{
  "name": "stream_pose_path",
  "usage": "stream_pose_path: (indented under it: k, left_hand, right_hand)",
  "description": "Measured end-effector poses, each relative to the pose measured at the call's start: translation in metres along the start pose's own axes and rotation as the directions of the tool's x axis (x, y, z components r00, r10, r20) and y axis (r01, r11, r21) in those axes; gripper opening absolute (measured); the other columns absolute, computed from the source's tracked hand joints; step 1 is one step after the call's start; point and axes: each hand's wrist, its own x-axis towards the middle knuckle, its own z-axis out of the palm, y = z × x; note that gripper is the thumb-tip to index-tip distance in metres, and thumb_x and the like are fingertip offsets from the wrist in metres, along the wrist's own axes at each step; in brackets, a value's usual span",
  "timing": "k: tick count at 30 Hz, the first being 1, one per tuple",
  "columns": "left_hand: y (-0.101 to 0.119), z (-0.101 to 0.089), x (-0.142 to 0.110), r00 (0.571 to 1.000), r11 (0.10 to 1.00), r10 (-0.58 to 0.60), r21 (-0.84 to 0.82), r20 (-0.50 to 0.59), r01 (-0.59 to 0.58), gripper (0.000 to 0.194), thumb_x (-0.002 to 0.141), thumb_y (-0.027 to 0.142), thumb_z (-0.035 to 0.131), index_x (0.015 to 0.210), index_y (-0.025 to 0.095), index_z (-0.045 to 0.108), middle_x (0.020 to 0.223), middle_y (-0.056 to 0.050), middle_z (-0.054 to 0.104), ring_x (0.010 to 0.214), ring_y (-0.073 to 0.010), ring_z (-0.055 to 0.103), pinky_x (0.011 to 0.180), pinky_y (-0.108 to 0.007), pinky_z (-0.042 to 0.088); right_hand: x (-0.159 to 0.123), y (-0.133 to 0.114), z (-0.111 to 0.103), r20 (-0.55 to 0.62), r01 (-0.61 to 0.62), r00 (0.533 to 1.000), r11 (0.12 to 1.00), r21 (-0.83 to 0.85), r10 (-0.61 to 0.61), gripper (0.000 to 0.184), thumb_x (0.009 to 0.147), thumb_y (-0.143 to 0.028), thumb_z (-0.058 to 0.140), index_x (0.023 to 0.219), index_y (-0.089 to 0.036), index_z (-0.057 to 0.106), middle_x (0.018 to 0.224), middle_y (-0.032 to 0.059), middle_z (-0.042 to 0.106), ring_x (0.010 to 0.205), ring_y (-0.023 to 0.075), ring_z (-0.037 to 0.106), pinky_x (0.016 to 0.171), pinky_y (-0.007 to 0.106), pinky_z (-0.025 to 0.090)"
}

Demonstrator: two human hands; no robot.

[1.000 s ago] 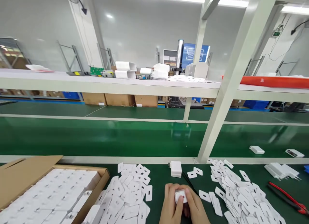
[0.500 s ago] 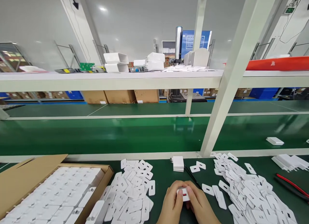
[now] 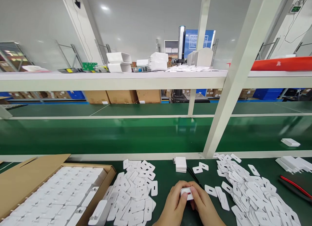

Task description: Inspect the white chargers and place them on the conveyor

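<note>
Both hands meet at the bottom centre and together grip a small white charger block point(image 3: 187, 193) with a red mark in its end. My left hand point(image 3: 172, 204) wraps its left side, thumb on top. My right hand point(image 3: 204, 205) closes on its right side. Just beyond them another white charger point(image 3: 180, 164) lies on the green mat, with a thin black tool point(image 3: 194, 176) beside it. Piles of flat white plastic tabs lie to the left point(image 3: 133, 195) and to the right point(image 3: 251, 192) of the hands.
A cardboard box point(image 3: 31, 175) packed with white chargers sits at the lower left. Red-handled pliers point(image 3: 296, 187) and more chargers point(image 3: 291, 163) lie at the right. A white frame post point(image 3: 229, 99) rises ahead. Behind runs a green conveyor point(image 3: 122, 136) carrying a white charger point(image 3: 290, 142).
The view has tilted up slightly. My hands keep hold of the charger block and have turned it a little. The charger on the conveyor has drifted to the right.
</note>
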Motion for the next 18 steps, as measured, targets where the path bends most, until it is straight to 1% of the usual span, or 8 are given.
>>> stream_pose_path:
  k: [5,7,11,14,18]
  left_hand:
    - [-0.0076,0.0033,0.0022,0.998,0.996,0.049,-0.068,-0.036,-0.051,0.046,0.108,0.057,0.041,0.119,0.021,0.067,0.114,-0.01,0.07,0.106,-0.0246,0.066,0.096,-0.035,0.051]
    - [-0.0101,0.0049,0.0033,0.997,0.995,0.053,-0.079,-0.05,-0.057,0.044,0.107,0.056,0.043,0.117,0.021,0.067,0.112,-0.009,0.07,0.102,-0.0234,0.066,0.092,-0.034,0.051]
    - [-0.0104,0.006,0.005,0.998,0.994,0.025,-0.1,-0.063,-0.031,0.039,0.105,0.054,0.05,0.112,0.02,0.067,0.103,-0.007,0.069,0.09,-0.0205,0.065,0.083,-0.031,0.051]
    - [-0.0087,0.0059,0.0051,0.999,0.99,0.014,-0.136,-0.049,-0.021,0.038,0.105,0.052,0.05,0.113,0.019,0.068,0.104,-0.008,0.069,0.09,-0.0207,0.065,0.081,-0.031,0.052]
    - [-0.0059,0.0059,0.0044,0.998,0.988,0.038,-0.146,-0.057,-0.046,0.04,0.105,0.054,0.05,0.113,0.02,0.069,0.106,-0.009,0.069,0.092,-0.0218,0.065,0.081,-0.032,0.055]
  right_hand:
    - [0.0,-0.0049,0.0002,0.018,0.009,1.0,0.999,0.031,-0.01,0.058,0.103,-0.073,0.039,0.106,-0.021,0.063,0.087,0.0026,0.063,0.073,0.0182,0.055,0.07,0.031,0.042]
    - [-0.0002,-0.006,0.0008,0.017,0.005,1.0,0.999,0.035,-0.006,0.057,0.103,-0.073,0.04,0.108,-0.021,0.064,0.089,0.0034,0.065,0.075,0.0186,0.056,0.07,0.031,0.043]
    - [-0.0002,-0.0058,0.0013,0.011,0.006,1.0,0.999,0.043,-0.006,0.059,0.104,-0.073,0.037,0.105,-0.021,0.065,0.083,0.0024,0.063,0.072,0.0179,0.053,0.066,0.03,0.041]
    - [0.0003,-0.005,0.0012,0.016,-0.002,1.0,0.998,0.066,0.001,0.059,0.104,-0.073,0.037,0.104,-0.021,0.066,0.083,0.0022,0.061,0.072,0.0177,0.052,0.064,0.03,0.04]
    - [0.0016,-0.0053,0.0002,0.05,-0.031,0.998,0.992,0.122,0.025,0.057,0.104,-0.072,0.04,0.106,-0.021,0.065,0.086,0.0017,0.061,0.071,0.0161,0.05,0.063,0.029,0.04]
